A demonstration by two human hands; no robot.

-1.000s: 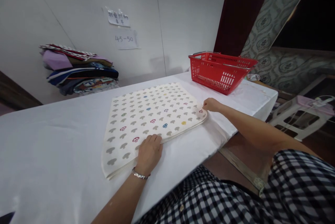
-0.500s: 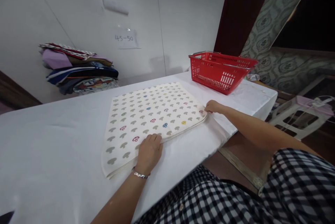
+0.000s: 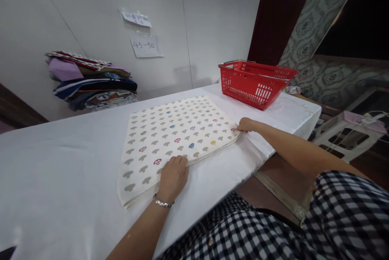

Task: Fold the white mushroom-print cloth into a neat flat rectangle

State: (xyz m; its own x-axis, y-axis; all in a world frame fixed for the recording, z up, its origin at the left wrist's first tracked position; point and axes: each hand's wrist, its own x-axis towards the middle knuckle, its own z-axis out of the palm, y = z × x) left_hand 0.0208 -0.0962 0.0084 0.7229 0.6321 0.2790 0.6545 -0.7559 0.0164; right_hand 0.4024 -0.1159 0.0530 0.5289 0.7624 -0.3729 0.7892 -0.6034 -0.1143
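A cream cloth (image 3: 173,134) printed with grey and coloured mushrooms lies folded in several layers on the white-covered table. My left hand (image 3: 174,174), a silver bracelet at its wrist, is closed over the middle of the cloth's front edge. Its fingers are bent together on the top layer, and the thumb side is partly hidden. At the right front corner, my right hand (image 3: 246,124) pinches the cloth between thumb and fingers. The layers show as thin lines along the front edge.
A red plastic basket (image 3: 255,86) stands at the table's back right. Folded fabrics (image 3: 94,77) are piled at the back left by the wall. Paper signs (image 3: 146,45) hang above, one reading 45-50. Right of the table is a pink-and-white stool (image 3: 352,134).
The upper paper on the wall, curled up earlier, now hangs flatter with writing showing. My right hand has shifted very slightly at the corner; my left hand and the cloth stay in place.
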